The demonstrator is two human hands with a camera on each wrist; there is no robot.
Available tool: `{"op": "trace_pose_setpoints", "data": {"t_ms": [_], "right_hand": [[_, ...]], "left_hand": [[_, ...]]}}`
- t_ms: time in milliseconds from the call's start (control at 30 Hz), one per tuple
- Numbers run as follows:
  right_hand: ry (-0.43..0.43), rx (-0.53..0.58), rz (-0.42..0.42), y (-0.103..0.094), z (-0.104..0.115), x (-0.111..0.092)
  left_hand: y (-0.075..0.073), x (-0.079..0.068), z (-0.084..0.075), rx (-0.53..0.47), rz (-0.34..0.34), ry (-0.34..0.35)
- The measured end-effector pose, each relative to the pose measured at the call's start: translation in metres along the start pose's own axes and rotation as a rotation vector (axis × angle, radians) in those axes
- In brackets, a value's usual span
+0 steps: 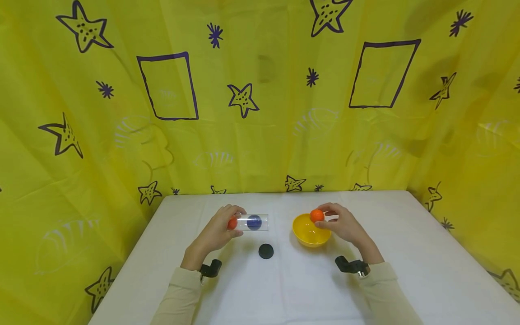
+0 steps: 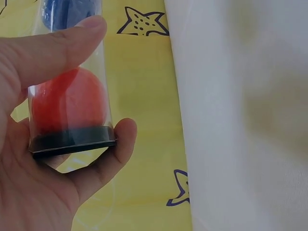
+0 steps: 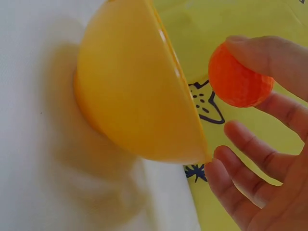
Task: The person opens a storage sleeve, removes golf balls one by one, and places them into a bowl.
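My left hand (image 1: 221, 227) grips a clear plastic tube (image 1: 264, 222) that lies level above the table. Inside it are a red ball (image 2: 70, 101) at the closed end and a dark blue ball (image 1: 254, 222) further along. A black cap (image 2: 72, 139) covers the end in my palm; the other end points right. My right hand (image 1: 343, 224) pinches an orange dimpled ball (image 3: 239, 77) between thumb and finger, over the rim of a yellow bowl (image 3: 134, 91). Its other fingers spread beside the bowl, one at the rim.
A black round lid (image 1: 266, 251) lies on the white-covered table (image 1: 260, 293) between the two hands. Yellow curtains (image 1: 268, 149) with drawn stars hang behind the table and at both sides. Each wrist wears a black camera mount (image 1: 211, 269).
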State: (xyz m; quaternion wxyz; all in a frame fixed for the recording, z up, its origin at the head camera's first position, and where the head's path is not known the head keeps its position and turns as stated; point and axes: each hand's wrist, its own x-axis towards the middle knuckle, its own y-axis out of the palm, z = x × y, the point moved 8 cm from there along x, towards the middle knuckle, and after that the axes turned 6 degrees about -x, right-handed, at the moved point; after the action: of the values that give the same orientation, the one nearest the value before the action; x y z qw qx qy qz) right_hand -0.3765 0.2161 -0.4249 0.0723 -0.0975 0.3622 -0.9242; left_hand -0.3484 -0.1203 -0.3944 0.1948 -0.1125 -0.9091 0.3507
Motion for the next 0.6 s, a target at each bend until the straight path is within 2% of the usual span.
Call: {"op": "trace_pose_setpoints", "data": {"t_ms": [233, 600], "right_hand": [[0.024, -0.032, 0.044, 0.011, -0.012, 0.001], [0.036, -0.051, 0.099, 0.019, -0.017, -0.002]], "left_hand": [[0.003, 0.000, -0.002, 0.012, -0.013, -0.003], [0.011, 0.001, -0.005, 0.039, -0.015, 0.020]]}}
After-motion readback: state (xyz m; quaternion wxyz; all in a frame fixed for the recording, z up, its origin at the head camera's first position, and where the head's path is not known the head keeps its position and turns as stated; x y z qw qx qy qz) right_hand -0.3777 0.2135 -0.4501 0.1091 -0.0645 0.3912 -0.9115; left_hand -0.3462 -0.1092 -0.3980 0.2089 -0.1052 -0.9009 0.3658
